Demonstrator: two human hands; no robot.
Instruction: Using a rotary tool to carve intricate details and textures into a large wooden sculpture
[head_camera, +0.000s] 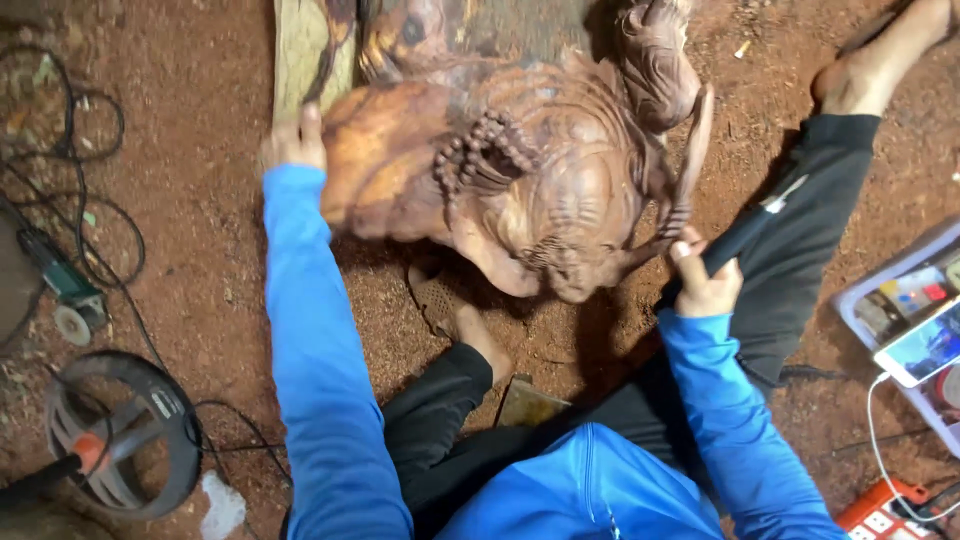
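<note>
Red dirt floor (200, 200) carries the wood carving (520, 170) at twelve o'clock, left hand (293, 140) flat on its ten-o'clock edge, right hand (705, 285) nearer, gripping a dark tool (745, 235) at four o'clock.

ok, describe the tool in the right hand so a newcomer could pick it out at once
Start at the big reddish-brown wood carving on the dirt floor in front of the seated person. At its lower right edge the right hand grips a slim dark rod-shaped tool, angled up to the right over the black trouser leg. Unlike the green grinder far left, it is thin, black and in hand.
</note>
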